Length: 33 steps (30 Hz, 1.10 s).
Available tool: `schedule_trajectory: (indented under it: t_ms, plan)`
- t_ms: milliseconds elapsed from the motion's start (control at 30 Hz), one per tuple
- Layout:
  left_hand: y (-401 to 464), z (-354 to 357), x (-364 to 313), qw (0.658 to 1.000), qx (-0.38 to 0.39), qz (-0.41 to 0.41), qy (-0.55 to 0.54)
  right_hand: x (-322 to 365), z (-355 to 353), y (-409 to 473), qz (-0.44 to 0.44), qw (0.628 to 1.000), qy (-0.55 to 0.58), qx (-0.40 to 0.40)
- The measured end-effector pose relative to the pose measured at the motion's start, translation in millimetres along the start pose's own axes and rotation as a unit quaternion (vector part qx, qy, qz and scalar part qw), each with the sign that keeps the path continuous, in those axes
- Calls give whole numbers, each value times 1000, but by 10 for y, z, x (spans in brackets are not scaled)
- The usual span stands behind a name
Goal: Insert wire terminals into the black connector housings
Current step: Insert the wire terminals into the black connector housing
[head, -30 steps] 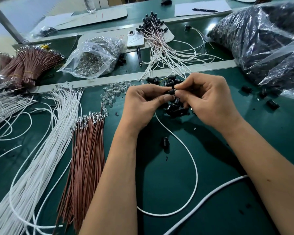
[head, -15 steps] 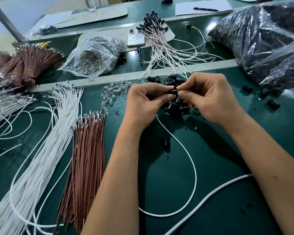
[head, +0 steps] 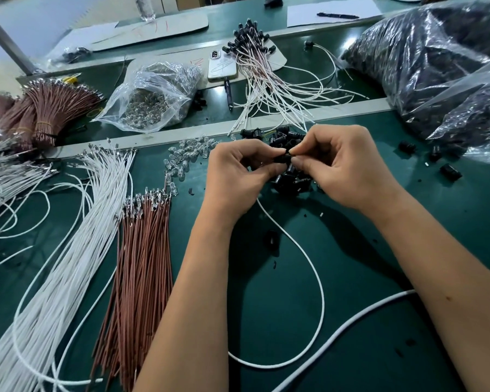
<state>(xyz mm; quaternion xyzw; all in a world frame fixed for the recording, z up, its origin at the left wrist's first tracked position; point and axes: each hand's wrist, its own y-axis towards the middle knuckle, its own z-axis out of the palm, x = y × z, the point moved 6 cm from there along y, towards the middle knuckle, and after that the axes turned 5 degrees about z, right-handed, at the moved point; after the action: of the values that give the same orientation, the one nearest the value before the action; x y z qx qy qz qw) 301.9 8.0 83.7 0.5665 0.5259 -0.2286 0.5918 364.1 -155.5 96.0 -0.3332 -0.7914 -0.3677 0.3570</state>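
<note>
— Pinching a single black connector housing (head: 284, 159) between them, the left hand (head: 238, 172) and the right hand (head: 348, 168) meet just above centre, toward twelve o'clock. Do you see it?

— I do. The left thumb and forefinger curl round one end, the right thumb and forefinger nip the other, and both sets of fingertips nearly touch across it.

— And the wire?

— A white wire (head: 309, 267) leaves from under the left palm, runs toward six o'clock in a wide loop over the green table (head: 351, 321) and comes back toward seven. Whether its terminal is inside the housing I cannot tell — the fingers hide that end.

— What lies under the hands?

— A heap of loose black housings (head: 293, 181), just below the knuckles. A few more strays (head: 450, 171) sit at three o'clock, and one lone housing (head: 271, 239) lies between the forearms beside the wire.

— The stock?

— At nine o'clock a fan of white wires (head: 77, 236), and right beside it a bundle of brown wires (head: 142, 264), metal terminals pointing toward twelve. Small clear bulbs (head: 181, 158) are scattered at eleven, close to the left hand.

— Farther off?

— Finished leads with black heads (head: 255, 43) at twelve, a phone (head: 221, 66) beside them, a clear bag (head: 153, 97) at eleven, and dark-filled plastic bags (head: 436, 60) at two.
</note>
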Motion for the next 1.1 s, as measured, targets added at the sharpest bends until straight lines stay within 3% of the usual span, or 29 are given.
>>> schedule_trajectory:
  t_ms: [467,667,833,1100]
  plan:
    - [-20,48,37,995,38,-31,-85,-28,39,13,20,990,129,52]
    - [-26,78,52,986,-2,-58,-154,-81,67,9,89,942,324,8]
    - [-31,82,60,987,-13,-64,-144,-149,76,6,132,945,297,-28]
    - [-46,86,64,985,-27,-69,-154,-102,119,-14,125,943,308,-9]
